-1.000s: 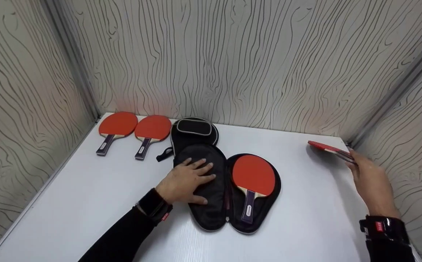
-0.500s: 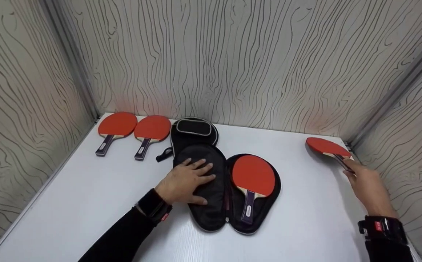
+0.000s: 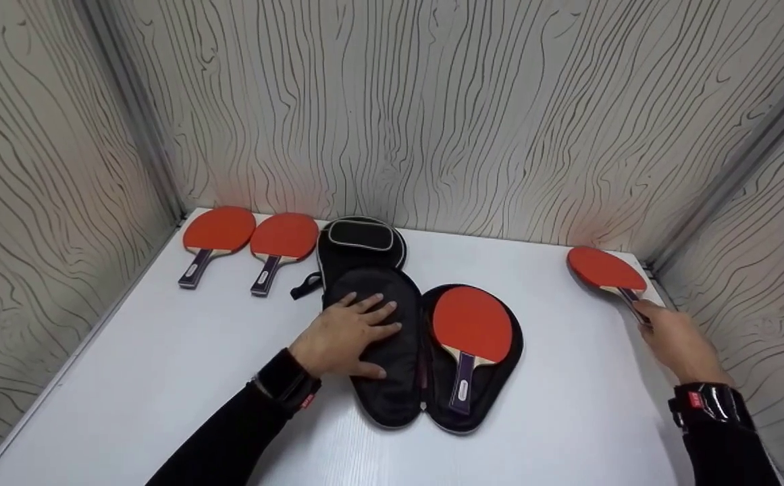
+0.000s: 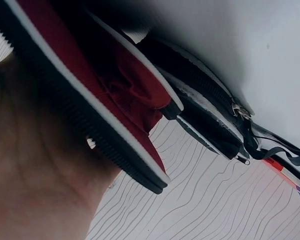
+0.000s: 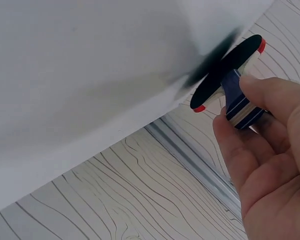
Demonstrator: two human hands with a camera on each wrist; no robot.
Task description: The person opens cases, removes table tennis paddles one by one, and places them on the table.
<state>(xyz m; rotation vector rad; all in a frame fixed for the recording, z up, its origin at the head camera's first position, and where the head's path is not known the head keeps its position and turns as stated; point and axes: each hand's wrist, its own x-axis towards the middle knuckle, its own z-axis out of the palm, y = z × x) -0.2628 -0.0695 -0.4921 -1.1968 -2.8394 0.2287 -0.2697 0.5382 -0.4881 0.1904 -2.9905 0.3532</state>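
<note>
An open black paddle case (image 3: 392, 378) lies in the middle of the white table (image 3: 162, 364). My left hand (image 3: 364, 317) rests flat, fingers spread, on its left half; the left wrist view shows only my palm (image 4: 30, 180) and the case's zipped edge (image 4: 210, 125). A red paddle (image 3: 471, 324) lies in the case's right half. At the far right corner my right hand (image 3: 645, 314) pinches the handle (image 5: 240, 105) of another red paddle (image 3: 604, 268). Its blade (image 5: 225, 75) is level and low over the table; whether it touches, I cannot tell.
Two more red paddles (image 3: 219, 229) (image 3: 283, 236) lie side by side at the far left. A second, closed black case (image 3: 362, 239) sits behind the open one. Patterned walls (image 3: 432, 121) close in the table at the back and on both sides.
My right hand has carried its paddle back toward the far right corner and lowered it, the blade turning from tilted to level. The left hand has stayed on the case.
</note>
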